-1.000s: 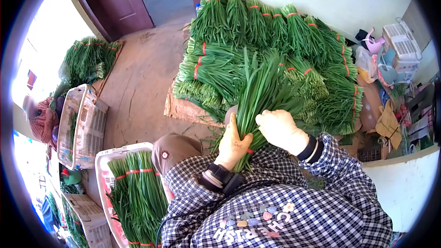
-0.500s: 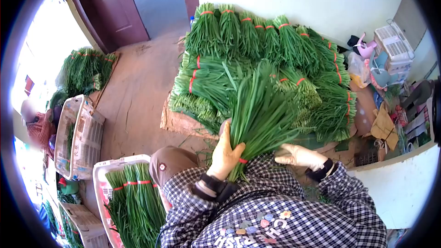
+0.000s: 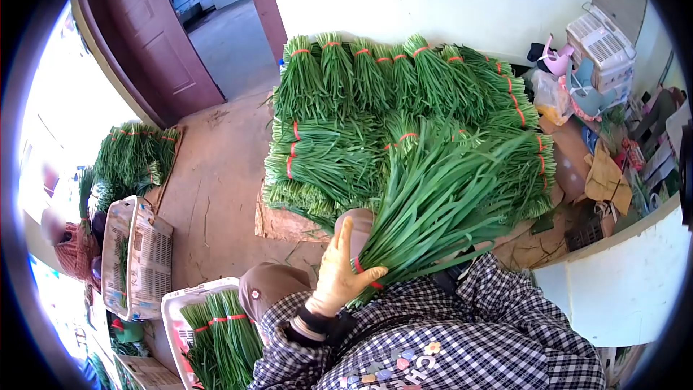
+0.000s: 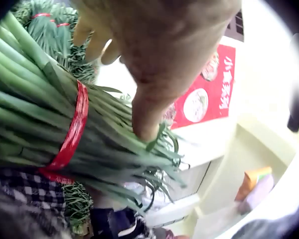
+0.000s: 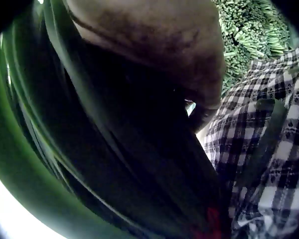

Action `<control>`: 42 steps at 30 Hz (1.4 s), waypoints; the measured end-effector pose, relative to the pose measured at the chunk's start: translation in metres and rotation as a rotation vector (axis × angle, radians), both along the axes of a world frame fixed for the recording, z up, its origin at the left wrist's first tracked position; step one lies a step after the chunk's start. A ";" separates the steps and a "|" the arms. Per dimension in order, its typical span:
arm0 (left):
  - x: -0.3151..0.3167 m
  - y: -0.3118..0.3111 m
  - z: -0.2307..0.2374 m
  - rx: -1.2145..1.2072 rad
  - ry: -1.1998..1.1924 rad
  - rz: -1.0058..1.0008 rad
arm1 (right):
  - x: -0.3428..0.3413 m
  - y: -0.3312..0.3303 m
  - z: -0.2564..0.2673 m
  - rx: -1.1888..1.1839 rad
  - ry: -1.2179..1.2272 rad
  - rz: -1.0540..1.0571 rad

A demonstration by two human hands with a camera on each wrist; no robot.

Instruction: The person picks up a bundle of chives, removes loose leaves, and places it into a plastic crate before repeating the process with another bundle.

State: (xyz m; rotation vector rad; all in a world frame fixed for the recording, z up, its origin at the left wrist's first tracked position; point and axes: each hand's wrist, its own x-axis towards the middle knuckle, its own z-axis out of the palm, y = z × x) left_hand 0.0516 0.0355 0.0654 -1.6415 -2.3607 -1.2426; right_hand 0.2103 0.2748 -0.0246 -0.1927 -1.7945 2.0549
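A big bundle of garlic chives (image 3: 440, 202), long flat green leaves tied with a red band (image 4: 74, 132), fans up and right over the lap in the head view. My left hand (image 3: 341, 273) lies along its tied end, fingers straight and spread, thumb across the stems near the band. In the left wrist view the thumb (image 4: 148, 117) touches the stems while the other fingers stand apart from them. My right hand (image 5: 159, 45) holds the leaves from the side in its own wrist view, most fingers hidden; the leaves cover it in the head view.
Many tied chive bundles (image 3: 325, 152) are stacked on cardboard ahead. A pale crate (image 3: 173, 307) of bundles stands left of the knee, with another crate (image 3: 155, 267) and a person (image 3: 76, 249) beyond. At right are a low white wall (image 3: 621, 289) and bags.
The right hand has gone from beside the leaves to under them, out of the head view. The bundle now leans further right and fans wider. The left hand's fingers have spread.
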 end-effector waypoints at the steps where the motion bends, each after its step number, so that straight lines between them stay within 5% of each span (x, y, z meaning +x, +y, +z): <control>1: -0.009 0.003 -0.019 -0.054 -0.211 -0.112 | 0.002 0.000 -0.002 -0.010 -0.005 0.005; 6: -0.018 0.027 -0.020 -0.283 -0.789 -0.382 | 0.012 0.006 -0.008 -0.040 -0.003 0.014; 7: -0.014 0.030 -0.003 -0.308 -1.115 -0.395 | 0.015 0.008 -0.008 -0.041 -0.008 0.015; 16: -0.007 0.024 -0.025 -0.096 -1.076 -0.350 | 0.036 0.030 -0.020 -0.098 -0.117 -0.018; 19: -0.005 0.025 -0.029 -0.079 -1.088 -0.272 | 0.069 0.081 -0.017 -0.037 -0.426 -0.078; 21: 0.000 0.024 -0.027 -0.074 -1.107 -0.166 | 0.099 0.106 0.038 1.737 -0.792 0.160; 22: 0.001 0.025 -0.025 -0.069 -1.113 -0.164 | 0.114 0.122 0.043 1.082 -0.975 -0.185; 23: 0.002 0.026 -0.024 -0.092 -1.059 -0.126 | 0.107 0.094 0.118 1.056 -1.018 -0.479; 25: 0.003 0.028 -0.028 -0.098 -0.993 -0.108 | 0.124 0.091 0.156 0.890 -0.476 -0.783; 26: 0.005 0.029 -0.027 -0.104 -0.993 -0.115 | 0.122 0.081 0.179 0.592 -0.359 -0.767; 30: 0.011 0.035 -0.015 -0.120 -0.979 -0.117 | 0.074 0.024 0.223 0.678 -0.197 -0.618; 35: 0.011 0.034 -0.030 -0.091 -0.947 -0.124 | 0.021 0.024 0.178 0.911 -0.221 -0.480; 37: 0.011 0.032 -0.037 -0.045 -0.961 -0.111 | 0.012 0.026 0.172 1.006 -0.478 -0.438; 42: 0.011 0.031 -0.038 -0.062 -0.925 -0.085 | 0.001 0.042 0.141 0.763 -0.441 -0.350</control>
